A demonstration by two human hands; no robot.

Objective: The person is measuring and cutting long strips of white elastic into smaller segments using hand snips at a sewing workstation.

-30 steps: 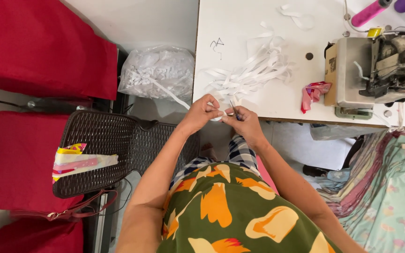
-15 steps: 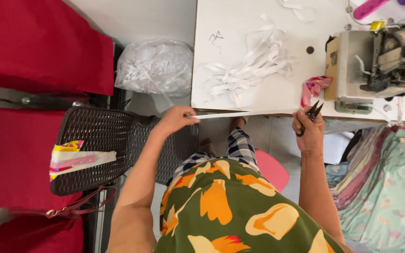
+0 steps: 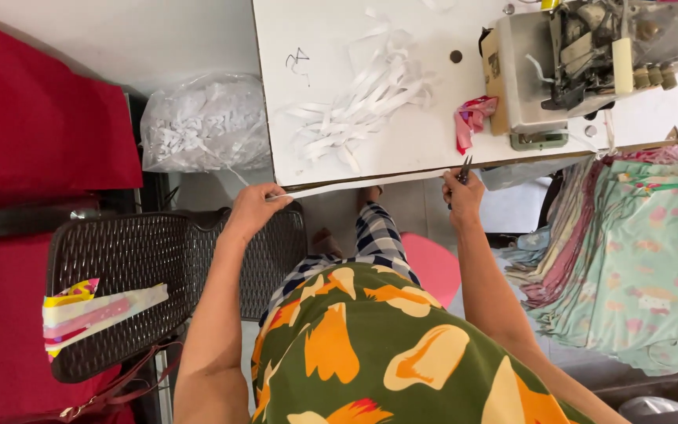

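Hands (image 3: 254, 210) (image 3: 463, 196) pinching stretched white strip (image 3: 355, 184)

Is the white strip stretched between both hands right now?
Yes, the left hand pinches one end of the white strip and the right hand, holding small scissors, holds the other.

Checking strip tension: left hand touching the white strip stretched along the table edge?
Touching. Head view: the left hand pinches one end of the white strip, which runs taut along the table edge toward the right hand.

Grey sewing machine (image 3: 582, 63) on white table (image 3: 315, 31), clear bag of white scraps (image 3: 202, 122), dark woven basket (image 3: 151, 275).
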